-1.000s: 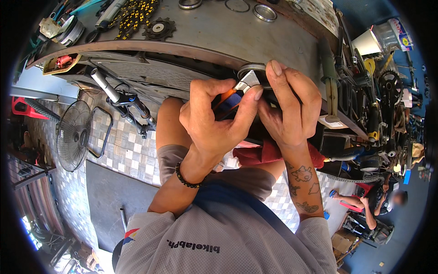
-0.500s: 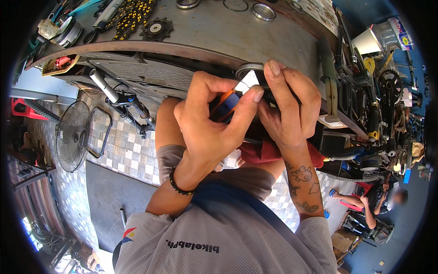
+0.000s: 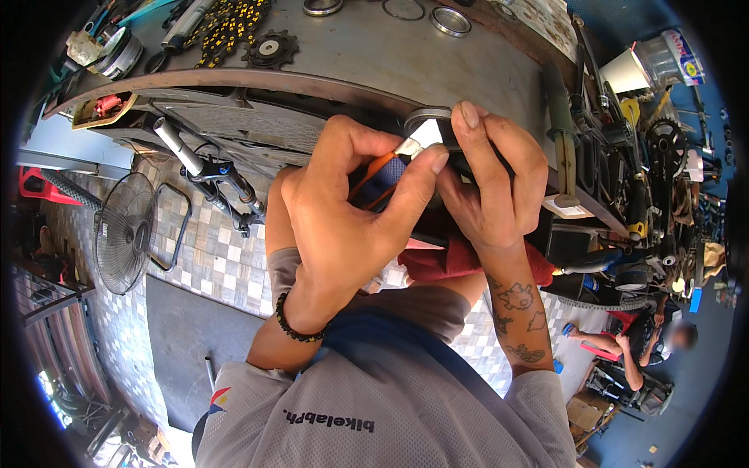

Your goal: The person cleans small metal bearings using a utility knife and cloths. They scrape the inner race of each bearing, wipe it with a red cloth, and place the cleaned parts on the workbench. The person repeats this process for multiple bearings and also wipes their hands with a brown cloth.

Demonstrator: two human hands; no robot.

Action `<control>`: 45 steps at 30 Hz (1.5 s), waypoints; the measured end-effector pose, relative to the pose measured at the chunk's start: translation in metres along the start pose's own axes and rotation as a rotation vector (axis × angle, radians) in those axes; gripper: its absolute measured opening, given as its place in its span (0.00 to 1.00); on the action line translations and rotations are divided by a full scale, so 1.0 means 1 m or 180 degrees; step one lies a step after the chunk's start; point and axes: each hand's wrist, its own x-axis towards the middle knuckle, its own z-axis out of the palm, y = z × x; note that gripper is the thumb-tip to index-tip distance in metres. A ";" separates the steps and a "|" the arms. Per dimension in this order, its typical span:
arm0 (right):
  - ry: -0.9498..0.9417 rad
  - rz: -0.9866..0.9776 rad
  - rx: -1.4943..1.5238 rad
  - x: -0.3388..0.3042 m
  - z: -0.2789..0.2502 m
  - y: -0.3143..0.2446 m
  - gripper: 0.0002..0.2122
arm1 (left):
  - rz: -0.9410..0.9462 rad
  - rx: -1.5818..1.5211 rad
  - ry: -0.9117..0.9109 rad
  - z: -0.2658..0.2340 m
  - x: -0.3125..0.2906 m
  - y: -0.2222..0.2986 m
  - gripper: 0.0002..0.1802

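My left hand is closed around a utility knife with a blue and orange handle. Its bright blade reflects the light and points at a thin metal bearing ring. Pinched by my right hand, the ring is held up near the bench edge, partly hidden by fingers. The blade tip lies at the ring's edge; I cannot tell whether it touches. Similar bearing rings lie on the metal workbench beyond my hands.
A toothed pulley wheel and a black and yellow chain lie at the bench's far left. Below stand a bicycle fork and a floor fan. Tools crowd the right wall; a person sits at the lower right.
My left hand has shifted slightly left and tilted, turning the knife with it, so its blade catches the light differently. The right hand and the bearing ring have hardly moved.
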 end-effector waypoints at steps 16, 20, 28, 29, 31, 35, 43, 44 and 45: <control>-0.0250 0.0037 0.0087 -0.001 -0.009 0.000 0.20 | 0.1016 0.0755 0.0401 0.005 -0.004 -0.029 0.19; -0.0379 0.0019 0.0065 0.000 -0.012 0.000 0.17 | 0.1261 0.0905 0.0435 0.006 -0.001 -0.029 0.19; -0.0456 -0.0040 0.0130 -0.005 -0.014 0.002 0.16 | 0.1896 0.0945 0.0641 0.012 0.006 -0.047 0.19; -0.0448 -0.0022 0.0149 -0.005 -0.014 0.002 0.17 | 0.1941 0.0958 0.0633 0.012 0.006 -0.049 0.19; -0.0436 -0.0027 0.0117 -0.007 -0.014 0.002 0.16 | 0.1960 0.0989 0.0614 0.012 0.005 -0.052 0.20; -0.0519 0.0065 0.0154 -0.009 -0.016 0.000 0.16 | 0.2035 0.0933 0.0548 0.010 0.006 -0.056 0.21; -0.0517 0.0078 0.0092 -0.009 -0.016 -0.001 0.15 | 0.2072 0.0879 0.0532 0.010 0.006 -0.058 0.22; -0.0510 0.0089 0.0096 -0.009 -0.015 -0.001 0.15 | 0.2058 0.0873 0.0532 0.010 0.006 -0.058 0.22; -0.0497 0.0069 0.0063 -0.009 -0.015 -0.001 0.15 | 0.2043 0.0867 0.0531 0.010 0.006 -0.058 0.22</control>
